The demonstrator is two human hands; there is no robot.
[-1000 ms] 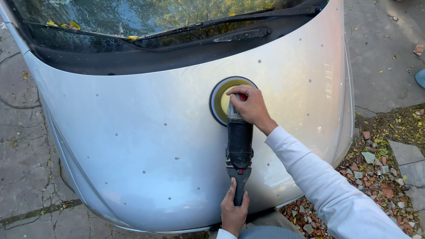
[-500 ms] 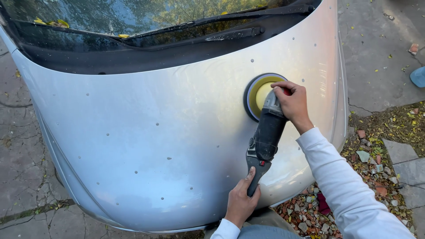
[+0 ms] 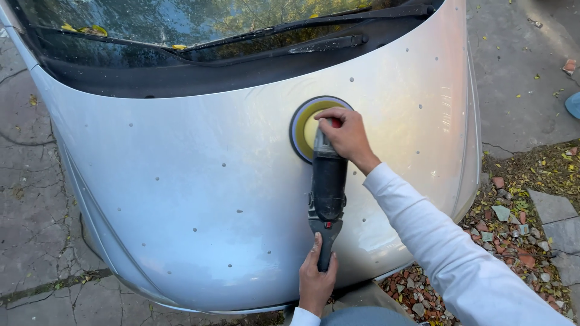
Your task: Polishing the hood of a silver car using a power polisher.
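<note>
Polisher (image 3: 328,181) swings back upright, pad (image 3: 307,128) sliding left across the silver hood (image 3: 181,181); right hand (image 3: 346,134) clamps its head, left hand (image 3: 315,279) grips the handle.

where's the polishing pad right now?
In the head view, the yellow polishing pad sits flat on the silver car hood, upper centre, just below the windshield wipers, partly under the right hand.
</note>
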